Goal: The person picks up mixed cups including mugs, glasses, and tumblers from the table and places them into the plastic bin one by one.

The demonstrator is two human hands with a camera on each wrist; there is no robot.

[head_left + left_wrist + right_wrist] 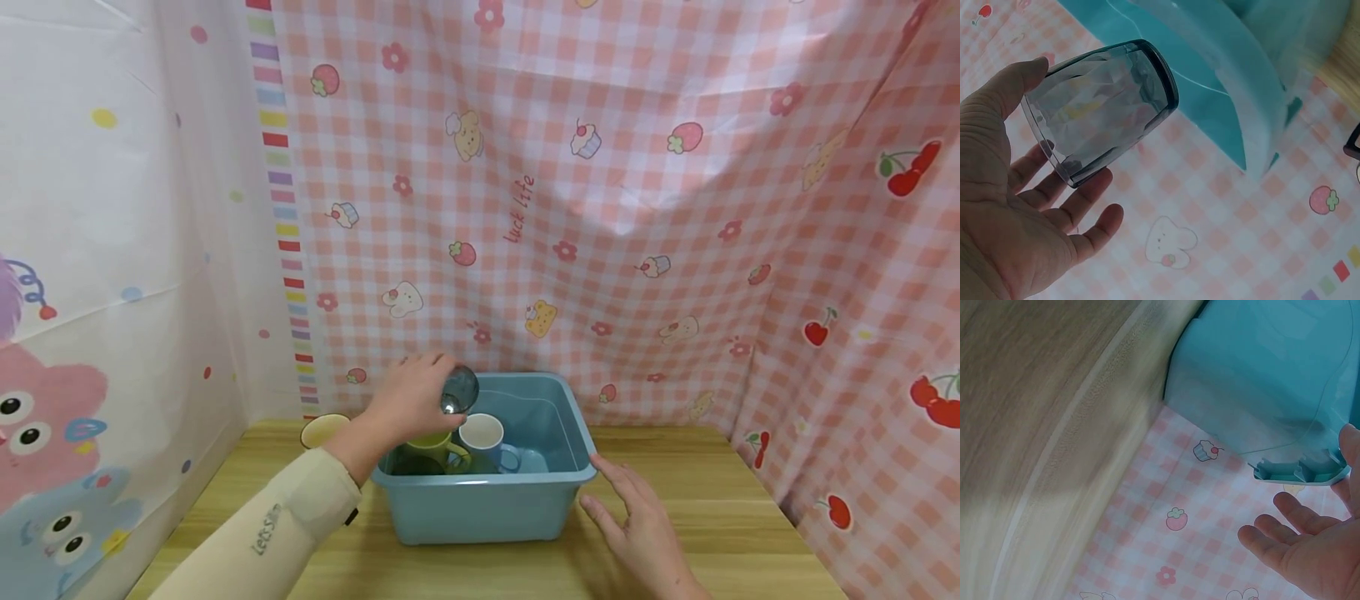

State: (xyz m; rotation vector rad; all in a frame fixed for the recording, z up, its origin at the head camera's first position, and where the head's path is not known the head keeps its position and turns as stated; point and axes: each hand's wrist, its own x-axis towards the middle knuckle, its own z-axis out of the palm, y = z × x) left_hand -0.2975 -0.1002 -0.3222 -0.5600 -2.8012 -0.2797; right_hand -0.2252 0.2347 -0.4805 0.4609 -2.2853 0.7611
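Note:
In the head view my left hand (416,400) holds a dark see-through tumbler (461,388) above the left part of a blue plastic tub (480,508). The left wrist view shows the thumb and fingers around one end of the tumbler (1100,109), its other end pointing away from the palm. Inside the tub stand a green mug (433,446), partly hidden by that hand, and a light blue mug (487,442) with a white inside. At the tub's front right corner, my right hand (637,517) touches the rim (1300,482) with its index finger, fingers fairly straight and spread.
A cup with a yellow inside (324,429) is on the wooden table (675,500) left of the tub, half behind the left forearm. Pink checked cloth (525,208) hangs close behind the tub, and a white printed cloth (90,250) hangs at the left.

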